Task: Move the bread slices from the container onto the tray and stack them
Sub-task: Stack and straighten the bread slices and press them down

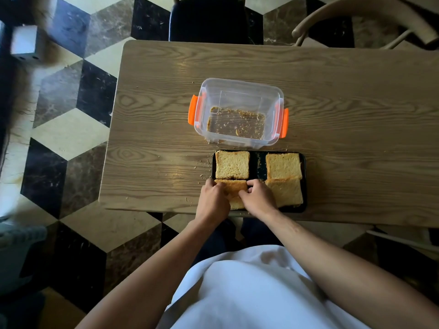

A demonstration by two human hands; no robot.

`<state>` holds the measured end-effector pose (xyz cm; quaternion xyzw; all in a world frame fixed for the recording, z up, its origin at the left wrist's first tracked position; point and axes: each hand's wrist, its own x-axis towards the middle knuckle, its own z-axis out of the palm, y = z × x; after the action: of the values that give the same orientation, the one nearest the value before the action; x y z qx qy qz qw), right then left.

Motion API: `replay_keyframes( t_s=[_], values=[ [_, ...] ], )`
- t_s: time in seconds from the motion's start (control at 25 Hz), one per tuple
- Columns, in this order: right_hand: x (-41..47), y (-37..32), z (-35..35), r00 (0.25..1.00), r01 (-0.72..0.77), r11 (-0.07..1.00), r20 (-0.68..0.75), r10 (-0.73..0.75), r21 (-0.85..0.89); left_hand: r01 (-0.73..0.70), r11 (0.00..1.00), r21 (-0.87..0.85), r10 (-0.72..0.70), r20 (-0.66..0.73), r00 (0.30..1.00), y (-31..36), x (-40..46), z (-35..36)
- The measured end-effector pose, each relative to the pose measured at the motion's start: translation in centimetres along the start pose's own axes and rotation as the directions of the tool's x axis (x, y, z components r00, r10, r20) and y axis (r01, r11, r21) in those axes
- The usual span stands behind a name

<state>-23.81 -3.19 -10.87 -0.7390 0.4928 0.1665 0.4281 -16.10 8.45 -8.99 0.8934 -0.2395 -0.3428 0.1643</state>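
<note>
A black tray (258, 165) lies at the table's near edge with bread on it in four places. Bread slices sit at the far left (232, 164), far right (283, 165) and near right (286, 191). On the near-left bread (234, 186), my left hand (213, 200) grips the left side and my right hand (257, 198) grips the right side; most of this bread is hidden under my fingers. Just beyond the tray stands the clear plastic container (240, 91) with orange clips, holding only crumbs.
The wooden table (344, 115) carries scattered crumbs around the tray and container. A dark chair (209, 17) stands at the far side and a wooden chair (370, 17) at the far right. The floor has a cube-pattern tiling.
</note>
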Motion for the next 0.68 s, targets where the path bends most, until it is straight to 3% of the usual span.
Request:
replay_keyframes(
  t_s=[0.36, 0.68],
  values=[
    [-0.7, -0.2, -0.1, 1.000, 0.013, 1.000, -0.020, -0.012, 0.022, 0.001, 1.000, -0.017, -0.001, -0.010, 1.000, -0.5, 0.2, -0.3],
    [-0.1, 2.3, -5.4, 0.989, 0.062, 0.980, -0.146, -0.034, 0.189, 0.006, 0.968, -0.252, 0.006, 0.048, 0.999, 5.6, 3.6, -0.1]
  ],
)
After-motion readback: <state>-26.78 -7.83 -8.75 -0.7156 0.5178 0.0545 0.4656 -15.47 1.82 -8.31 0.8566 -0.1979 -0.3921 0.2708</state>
